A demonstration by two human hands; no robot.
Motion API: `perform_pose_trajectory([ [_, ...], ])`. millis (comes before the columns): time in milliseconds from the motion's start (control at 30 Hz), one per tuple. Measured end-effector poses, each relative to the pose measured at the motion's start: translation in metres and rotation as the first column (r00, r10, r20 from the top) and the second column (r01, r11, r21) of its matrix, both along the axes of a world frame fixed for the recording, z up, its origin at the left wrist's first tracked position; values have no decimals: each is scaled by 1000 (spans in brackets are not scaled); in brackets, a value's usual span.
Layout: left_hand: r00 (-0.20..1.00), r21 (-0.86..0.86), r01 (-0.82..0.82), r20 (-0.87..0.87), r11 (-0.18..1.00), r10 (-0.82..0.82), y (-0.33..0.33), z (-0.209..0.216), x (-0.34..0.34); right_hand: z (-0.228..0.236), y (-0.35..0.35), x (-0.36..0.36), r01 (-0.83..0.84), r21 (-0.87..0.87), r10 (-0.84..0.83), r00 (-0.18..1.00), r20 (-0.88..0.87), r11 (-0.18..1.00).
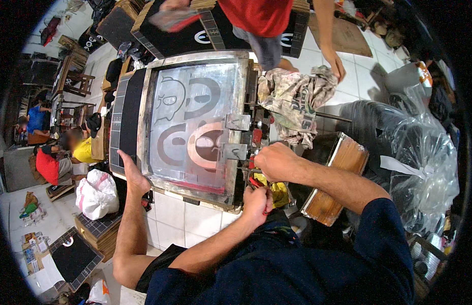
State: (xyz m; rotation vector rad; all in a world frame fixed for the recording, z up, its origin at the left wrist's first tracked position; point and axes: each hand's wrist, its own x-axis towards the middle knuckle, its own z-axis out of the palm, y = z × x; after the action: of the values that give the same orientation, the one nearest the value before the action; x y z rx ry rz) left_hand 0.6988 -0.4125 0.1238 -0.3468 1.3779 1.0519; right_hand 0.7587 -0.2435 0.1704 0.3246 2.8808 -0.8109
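A wooden-framed printing screen point(142, 119) lies before me, its mesh point(162, 134) showing cartoon-face shapes. Metal hinge clamps point(237, 122) hold its right side. Just right of the lower clamp, my right hand point(280, 161) is closed at the hinge hardware; what its curled fingers grip is hidden. Below it, my left hand point(257, 206) is closed round a red-handled tool point(269, 207) whose kind I cannot make out. A yellow cloth or bag point(280, 194) sits beside that hand. My bare foot point(136, 173) rests by the screen's lower left corner.
Opposite, a person in a red shirt point(258, 15) holds a blurred red-edged tool point(182, 23) and reaches to a stained rag point(294, 99). A wooden box point(330, 190) and plastic-wrapped bundle point(418, 168) stand right. Left are a white sack point(97, 194) and stacked boards point(99, 234).
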Motion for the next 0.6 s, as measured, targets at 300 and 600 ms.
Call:
perform_pose_trajectory([
  [300, 766, -95, 117, -625, 989, -151, 21, -29, 55, 8, -1, -3, 90, -80, -88, 996, 34, 993],
  [600, 610, 4, 47, -792, 999, -25, 18, -53, 68, 11, 1, -16, -14, -53, 24, 982, 188, 998],
])
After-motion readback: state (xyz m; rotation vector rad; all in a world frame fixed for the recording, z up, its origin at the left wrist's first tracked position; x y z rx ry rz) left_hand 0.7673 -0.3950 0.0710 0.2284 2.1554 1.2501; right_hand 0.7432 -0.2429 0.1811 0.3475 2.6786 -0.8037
